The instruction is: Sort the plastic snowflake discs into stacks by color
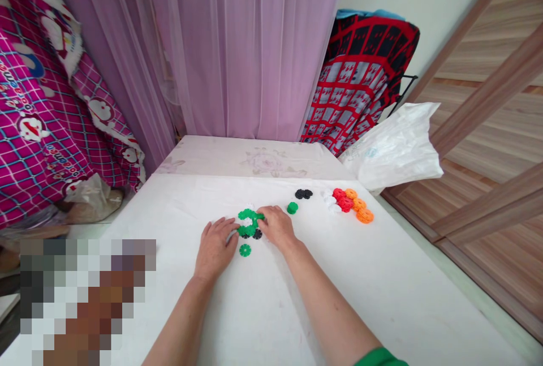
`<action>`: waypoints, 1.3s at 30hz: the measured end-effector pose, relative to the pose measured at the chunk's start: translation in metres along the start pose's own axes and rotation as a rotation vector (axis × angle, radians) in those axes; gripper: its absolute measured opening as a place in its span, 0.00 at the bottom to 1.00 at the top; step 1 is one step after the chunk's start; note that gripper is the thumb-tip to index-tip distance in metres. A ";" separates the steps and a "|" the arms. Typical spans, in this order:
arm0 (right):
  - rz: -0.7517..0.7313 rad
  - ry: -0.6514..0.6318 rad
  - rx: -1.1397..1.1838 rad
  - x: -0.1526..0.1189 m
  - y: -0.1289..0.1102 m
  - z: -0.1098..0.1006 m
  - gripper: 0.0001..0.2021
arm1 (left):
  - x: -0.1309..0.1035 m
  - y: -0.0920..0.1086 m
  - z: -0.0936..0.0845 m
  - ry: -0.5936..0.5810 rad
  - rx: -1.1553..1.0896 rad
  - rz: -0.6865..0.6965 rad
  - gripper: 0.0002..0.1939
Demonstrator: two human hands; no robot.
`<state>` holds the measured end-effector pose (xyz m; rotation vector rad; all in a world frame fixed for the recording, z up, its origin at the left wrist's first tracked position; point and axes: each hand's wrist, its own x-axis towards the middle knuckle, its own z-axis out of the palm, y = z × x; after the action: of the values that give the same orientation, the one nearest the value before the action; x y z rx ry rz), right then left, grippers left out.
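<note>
Notched plastic discs, mostly green, are joined into a small ring-like assembly (pixel 254 223) on the white tabletop, with white pieces showing in its middle. The thumb and forefinger of my left hand (pixel 215 248) hold its left edge, while the other fingers stretch outward. On the opposite side, my right hand (pixel 276 227) pinches a green disc (pixel 260 216) at the assembly's edge; its fingertips are partly hidden. Black discs (pixel 257 234) show at the lower side of the assembly. A loose green disc (pixel 245 250) lies just in front of it, between my forearms.
Beyond my right hand are a green disc stack (pixel 292 207) and black discs (pixel 304 194). Farther right lie white discs (pixel 332 203), red discs (pixel 343 201) and orange discs (pixel 363 216). A white plastic bag (pixel 394 148) stands by the table's (pixel 360 298) right back corner.
</note>
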<state>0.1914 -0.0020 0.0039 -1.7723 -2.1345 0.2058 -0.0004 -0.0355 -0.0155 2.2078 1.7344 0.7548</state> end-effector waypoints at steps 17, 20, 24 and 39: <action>0.326 0.431 0.211 -0.011 0.095 -0.036 0.18 | -0.001 -0.001 0.000 -0.002 0.009 0.001 0.16; 0.296 0.394 0.195 -0.007 0.096 -0.034 0.17 | -0.001 -0.001 0.000 -0.005 0.014 -0.003 0.16; 0.287 0.336 0.163 -0.003 0.090 -0.032 0.17 | -0.001 0.000 -0.001 -0.020 0.010 -0.014 0.16; 0.214 0.393 0.155 -0.005 0.077 -0.039 0.15 | -0.001 0.000 -0.002 -0.007 0.010 -0.005 0.16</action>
<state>0.2768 0.0043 0.0138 -1.7772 -1.6161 0.0660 -0.0011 -0.0368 -0.0144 2.2088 1.7442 0.7376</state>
